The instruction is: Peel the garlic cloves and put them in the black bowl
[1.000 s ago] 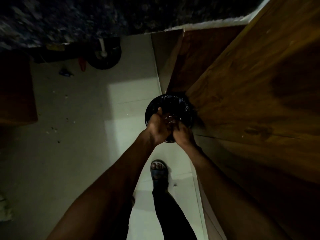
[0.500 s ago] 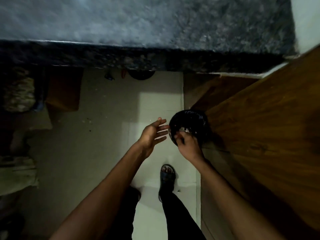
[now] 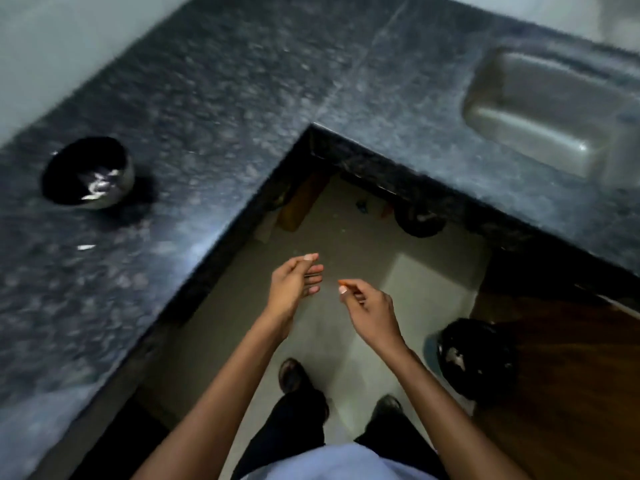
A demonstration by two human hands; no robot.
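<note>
The black bowl [image 3: 86,171] stands on the dark granite counter [image 3: 194,109] at the far left, with pale garlic cloves [image 3: 100,183] lying inside it. One small white scrap [image 3: 86,247] lies on the counter in front of the bowl. My left hand [image 3: 294,282] hovers over the floor with relaxed, loosely bent fingers and holds nothing. My right hand [image 3: 369,304] is beside it, a little apart, fingers loosely curled and also empty. Both hands are well right of the bowl.
A bin lined with a black bag [image 3: 474,362] stands on the floor at my right, against a brown wooden door [image 3: 571,375]. A steel sink [image 3: 540,112] is set in the counter at the upper right. The counter wraps around me in an L.
The view swung up from the bin to the counter. My hands left the bin, where they were together, and now hang apart and empty in front of me.
</note>
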